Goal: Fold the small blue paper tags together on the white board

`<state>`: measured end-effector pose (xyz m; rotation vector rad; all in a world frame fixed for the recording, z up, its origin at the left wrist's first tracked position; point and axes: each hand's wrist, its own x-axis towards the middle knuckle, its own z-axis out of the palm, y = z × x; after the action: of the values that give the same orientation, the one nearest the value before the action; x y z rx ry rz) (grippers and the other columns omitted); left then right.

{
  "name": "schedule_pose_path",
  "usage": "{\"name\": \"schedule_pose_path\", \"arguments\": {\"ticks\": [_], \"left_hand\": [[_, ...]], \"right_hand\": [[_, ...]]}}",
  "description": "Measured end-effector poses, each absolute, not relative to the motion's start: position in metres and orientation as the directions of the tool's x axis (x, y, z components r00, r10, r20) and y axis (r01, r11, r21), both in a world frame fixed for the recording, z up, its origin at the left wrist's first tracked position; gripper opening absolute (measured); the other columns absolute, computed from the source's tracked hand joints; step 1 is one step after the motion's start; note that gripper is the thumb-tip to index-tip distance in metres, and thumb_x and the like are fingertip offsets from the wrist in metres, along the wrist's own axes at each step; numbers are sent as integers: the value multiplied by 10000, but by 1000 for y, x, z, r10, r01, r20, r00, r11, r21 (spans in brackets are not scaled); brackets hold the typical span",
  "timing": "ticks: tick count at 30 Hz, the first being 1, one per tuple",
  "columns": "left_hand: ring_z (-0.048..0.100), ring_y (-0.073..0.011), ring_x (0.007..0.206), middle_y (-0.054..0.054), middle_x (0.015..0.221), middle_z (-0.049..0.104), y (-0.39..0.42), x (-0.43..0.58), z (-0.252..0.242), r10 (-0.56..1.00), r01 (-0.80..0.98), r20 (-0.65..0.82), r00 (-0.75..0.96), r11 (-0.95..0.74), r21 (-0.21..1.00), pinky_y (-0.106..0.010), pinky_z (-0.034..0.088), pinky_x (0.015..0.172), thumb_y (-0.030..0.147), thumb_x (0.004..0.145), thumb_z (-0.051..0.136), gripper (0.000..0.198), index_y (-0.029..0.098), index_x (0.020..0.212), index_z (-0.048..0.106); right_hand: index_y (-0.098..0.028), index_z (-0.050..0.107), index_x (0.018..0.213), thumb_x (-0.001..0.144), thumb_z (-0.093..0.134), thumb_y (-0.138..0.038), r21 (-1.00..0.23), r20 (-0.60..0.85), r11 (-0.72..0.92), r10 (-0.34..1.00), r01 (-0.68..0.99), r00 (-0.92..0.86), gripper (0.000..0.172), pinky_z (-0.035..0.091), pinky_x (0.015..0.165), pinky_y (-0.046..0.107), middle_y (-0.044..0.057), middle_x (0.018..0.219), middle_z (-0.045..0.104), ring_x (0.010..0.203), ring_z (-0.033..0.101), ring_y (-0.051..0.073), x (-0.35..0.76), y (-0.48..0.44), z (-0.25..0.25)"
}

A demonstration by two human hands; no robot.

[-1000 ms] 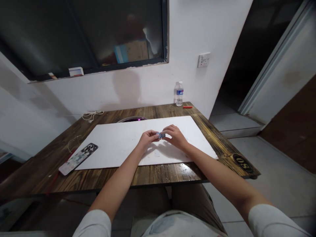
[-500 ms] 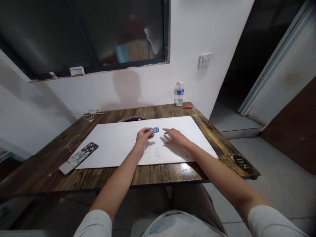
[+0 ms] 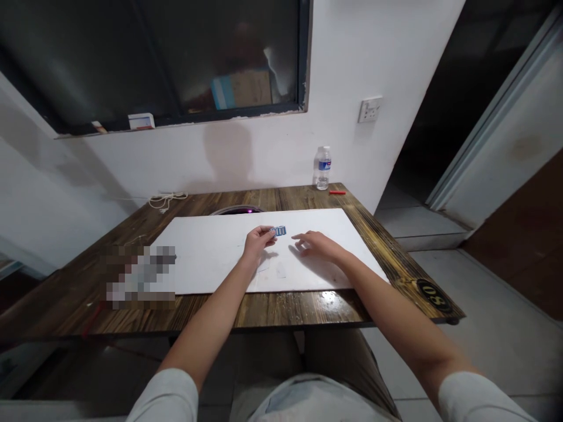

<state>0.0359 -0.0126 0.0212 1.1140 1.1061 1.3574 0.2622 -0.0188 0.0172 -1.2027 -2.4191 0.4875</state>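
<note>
My left hand point(image 3: 255, 242) is closed, pinching a small blue piece point(image 3: 280, 231) with several pale bars across it between thumb and fingers. The piece is held up over a white board point(image 3: 206, 252), and its left end is hidden by my fingers. A short gap to the right of it, my right hand point(image 3: 319, 246) hovers over the board with fingers stretched out and nothing in them. Below the hands, a small faint clear piece point(image 3: 281, 269) lies on the board.
The board rests on a dark wooden table point(image 3: 281, 310). At the back stand a water bottle point(image 3: 324, 169) and a red stick-like object point(image 3: 337, 192). A white cable point(image 3: 168, 200) lies back left, a dark round object point(image 3: 237, 210) behind the board. A pixelated patch covers the left corner.
The view has shifted slightly. Both hands keep nearly the same pose, the left still pinching the blue piece. The phone at the left is now covered by pixelation.
</note>
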Motion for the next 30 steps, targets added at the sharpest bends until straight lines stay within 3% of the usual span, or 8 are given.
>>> {"name": "schedule_pose_path", "arguments": {"ticks": [23, 30], "left_hand": [[626, -138, 629, -24, 709, 682, -14, 36, 20, 997, -67, 58, -56, -61, 996, -305, 556, 628, 385, 543, 856, 406, 170, 844, 689], [629, -141, 630, -23, 708, 685, -13, 36, 21, 996, -62, 58, -61, -61, 996, -302, 555, 615, 396, 536, 858, 421, 171, 849, 690]], "right_hand": [[-212, 687, 1177, 762, 677, -76, -409, 225, 619, 780, 670, -584, 436, 468, 831, 314, 55, 950, 746, 937, 658, 227, 255, -20, 18], [-203, 675, 1211, 797, 641, -81, -372, 240, 673, 735, 639, -634, 433, 462, 801, 314, 82, 1011, 694, 917, 622, 218, 258, -22, 21]]}}
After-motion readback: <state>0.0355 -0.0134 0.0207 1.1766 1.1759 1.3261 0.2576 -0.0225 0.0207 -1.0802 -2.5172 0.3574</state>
